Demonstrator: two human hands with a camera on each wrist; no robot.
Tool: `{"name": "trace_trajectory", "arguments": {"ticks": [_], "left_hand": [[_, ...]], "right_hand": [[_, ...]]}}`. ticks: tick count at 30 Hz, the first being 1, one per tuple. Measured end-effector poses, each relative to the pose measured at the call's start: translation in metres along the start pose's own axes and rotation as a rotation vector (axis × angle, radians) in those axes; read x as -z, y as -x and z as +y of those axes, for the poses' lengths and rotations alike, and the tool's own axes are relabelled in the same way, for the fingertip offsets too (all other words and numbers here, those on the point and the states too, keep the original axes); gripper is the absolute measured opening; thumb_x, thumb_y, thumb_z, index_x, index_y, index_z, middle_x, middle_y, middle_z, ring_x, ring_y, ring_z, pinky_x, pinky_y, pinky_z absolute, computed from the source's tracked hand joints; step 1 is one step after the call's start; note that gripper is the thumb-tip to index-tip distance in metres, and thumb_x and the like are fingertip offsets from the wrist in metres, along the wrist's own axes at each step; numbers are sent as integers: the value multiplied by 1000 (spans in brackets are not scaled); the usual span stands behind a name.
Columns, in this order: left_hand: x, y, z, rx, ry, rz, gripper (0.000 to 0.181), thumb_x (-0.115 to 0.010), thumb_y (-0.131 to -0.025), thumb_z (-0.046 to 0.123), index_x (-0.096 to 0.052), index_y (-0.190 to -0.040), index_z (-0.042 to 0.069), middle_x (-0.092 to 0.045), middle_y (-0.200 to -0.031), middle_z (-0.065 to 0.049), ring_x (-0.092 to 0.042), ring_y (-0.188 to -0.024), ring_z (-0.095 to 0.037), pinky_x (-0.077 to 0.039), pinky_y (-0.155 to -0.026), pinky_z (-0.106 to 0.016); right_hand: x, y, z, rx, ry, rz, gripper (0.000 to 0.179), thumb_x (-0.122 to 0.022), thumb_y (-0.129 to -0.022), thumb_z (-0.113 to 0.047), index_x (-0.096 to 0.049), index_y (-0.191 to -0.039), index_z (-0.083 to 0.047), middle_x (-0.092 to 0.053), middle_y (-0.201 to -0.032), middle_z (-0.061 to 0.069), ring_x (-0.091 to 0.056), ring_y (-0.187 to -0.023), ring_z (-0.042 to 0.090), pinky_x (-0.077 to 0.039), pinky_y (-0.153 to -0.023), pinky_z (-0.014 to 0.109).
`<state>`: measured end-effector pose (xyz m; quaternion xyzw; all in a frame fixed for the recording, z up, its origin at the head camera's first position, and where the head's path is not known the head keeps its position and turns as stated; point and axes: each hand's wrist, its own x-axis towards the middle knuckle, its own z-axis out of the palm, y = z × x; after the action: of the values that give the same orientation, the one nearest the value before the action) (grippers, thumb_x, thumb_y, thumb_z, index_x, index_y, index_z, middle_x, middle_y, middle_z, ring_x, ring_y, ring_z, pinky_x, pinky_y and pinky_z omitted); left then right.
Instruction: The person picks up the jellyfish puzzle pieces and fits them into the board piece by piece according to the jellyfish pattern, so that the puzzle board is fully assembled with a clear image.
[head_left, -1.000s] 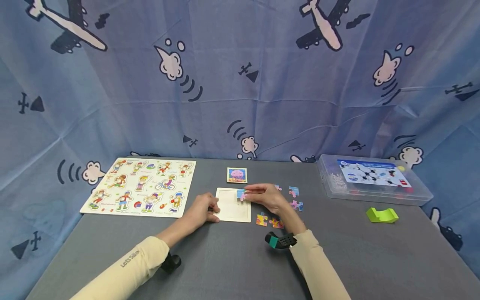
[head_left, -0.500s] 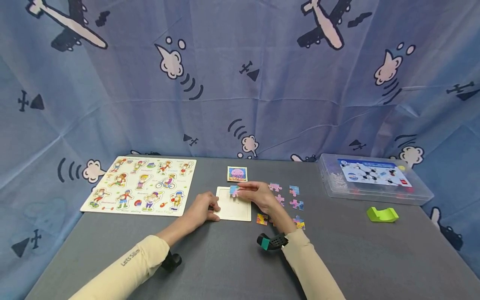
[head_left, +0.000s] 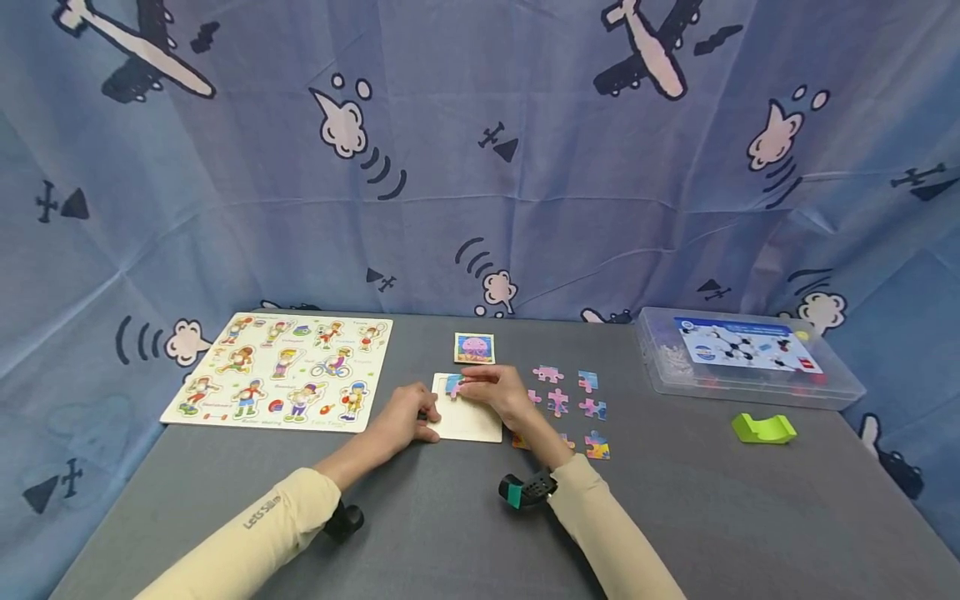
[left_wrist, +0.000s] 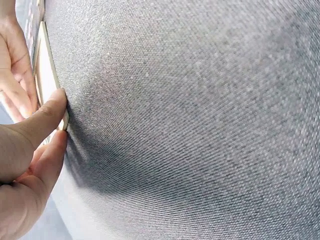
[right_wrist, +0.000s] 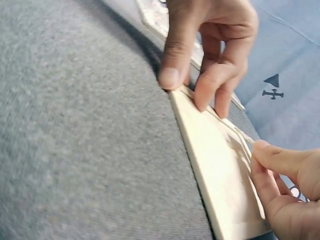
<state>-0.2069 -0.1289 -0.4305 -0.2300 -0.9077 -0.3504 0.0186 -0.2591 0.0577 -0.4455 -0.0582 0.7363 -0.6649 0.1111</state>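
A small pale wooden puzzle tray lies on the grey table. My left hand grips its near left corner, thumb on the front edge and fingertips along the left rim, as the left wrist view shows around the tray. Between the thumb and fingers of my right hand is a blue and pink jigsaw piece, held over the tray's far left corner. In the right wrist view that piece appears edge-on. Several loose jigsaw pieces lie right of the tray, some partly hidden by my right wrist.
Behind the tray sits a small picture card with a pink creature. A large board with sports figures lies at the left. On the right are a clear plastic box and a green curved block. A blue curtain hangs behind.
My right hand has carried the jigsaw piece leftward across the tray, from its right side to the far left corner. More loose pieces show now. My left hand stays at the tray's corner.
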Motion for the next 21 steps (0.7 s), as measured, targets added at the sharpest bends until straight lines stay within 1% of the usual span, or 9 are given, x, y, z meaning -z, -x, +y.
{"name": "trace_trajectory", "arguments": {"ticks": [3,9,12,16,18,21], "left_hand": [[0,0,0,-3,-2,-3,24,-87,-59,-1,-69,-75,-4,-61,-85,-14,-65,-90,-34,-53,-74,-34],[-1,-1,-1,8,4,-1,24,-87,-59,-1,-68,-74,-4,-61,-84,-14,-65,-89,-34,-53,-72,-33],[-1,-1,-1,5,7,-1,25,-87,-59,-1,-68,-74,-4,-61,-85,-14,-65,-88,-33,-53,-71,-31],[0,-1,-1,-6,1,3,24,-87,-59,-1,-67,-73,-4,-62,-87,-16,-66,-85,-32,-53,-71,-31],[0,-1,-1,-12,-4,6,24,-87,-59,-1,-67,-74,-5,-62,-87,-16,-66,-84,-32,-53,-71,-32],[0,-1,-1,-14,-8,7,25,-87,-59,-1,-68,-74,-4,-62,-85,-15,-65,-87,-33,-53,-71,-33]], "right_hand": [[-3,0,-1,24,65,7,27,-69,-80,11,-66,-107,12,-69,-98,26,-70,-82,21,-53,-68,24],[-8,-1,-3,85,235,30,25,-72,-78,9,-68,-102,12,-70,-93,24,-69,-77,21,-52,-62,21],[-10,-2,-5,109,313,50,23,-73,-77,8,-70,-100,10,-71,-89,21,-70,-76,23,-52,-62,22],[-13,-2,-7,143,425,82,21,-76,-75,6,-73,-96,6,-72,-83,16,-69,-71,20,-51,-59,22],[-13,-3,-7,158,461,91,21,-77,-74,5,-74,-94,4,-72,-80,14,-69,-68,19,-50,-58,21],[-14,-4,-7,167,483,94,22,-79,-71,4,-74,-93,3,-72,-78,13,-69,-66,18,-49,-56,19]]}}
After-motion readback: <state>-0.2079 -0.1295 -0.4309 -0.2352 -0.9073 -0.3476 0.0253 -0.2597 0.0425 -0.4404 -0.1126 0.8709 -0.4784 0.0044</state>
